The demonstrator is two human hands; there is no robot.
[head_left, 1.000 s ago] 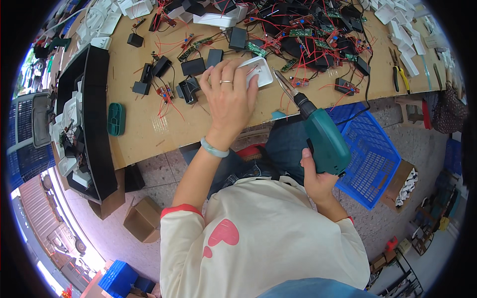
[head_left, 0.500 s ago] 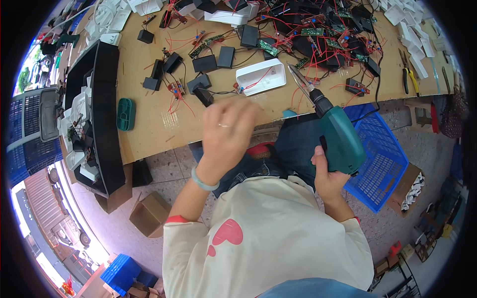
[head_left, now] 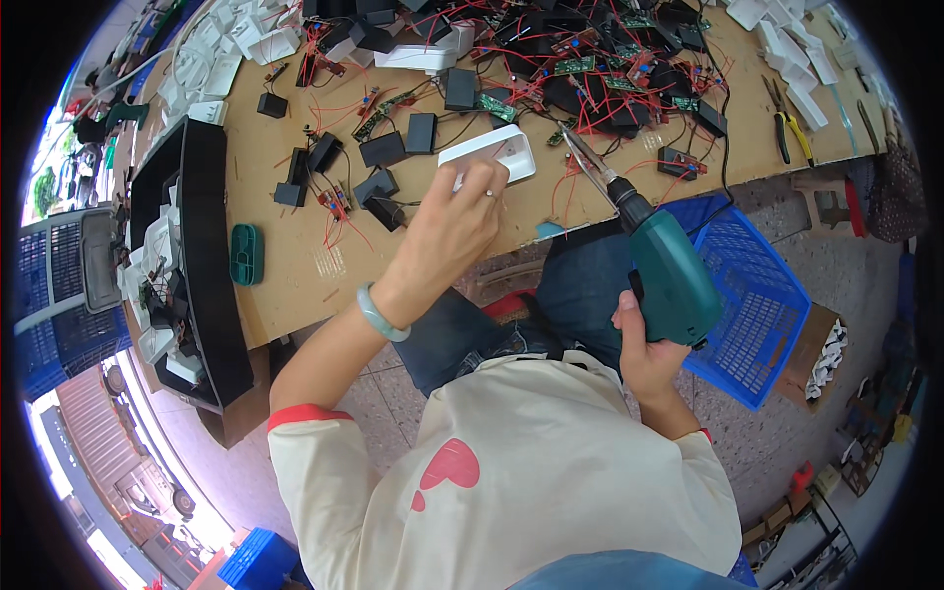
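Reaching farther up than 0.5 s ago, your left hand (head_left: 454, 221), fingers bunched, overlaps the near side of the white case (head_left: 519, 155) on the table (head_left: 295, 265); hidden fingertips, so I cannot tell its grip; your right hand (head_left: 649, 359) grasps the green power tool (head_left: 678, 275), most fingers concealed

The left arm (head_left: 320, 369) bends at the elbow (head_left: 295, 391), its forearm (head_left: 349, 334) slanting forward and inward to the wrist (head_left: 398, 288); the left hand (head_left: 452, 221) shows its back, fingers (head_left: 476, 183) bent, fingertips partly hidden. The right forearm (head_left: 671, 408) angles forward and inward, and the right hand (head_left: 649, 356) curls in a grip, thumb (head_left: 631, 320) pointing forward, other fingers mostly hidden
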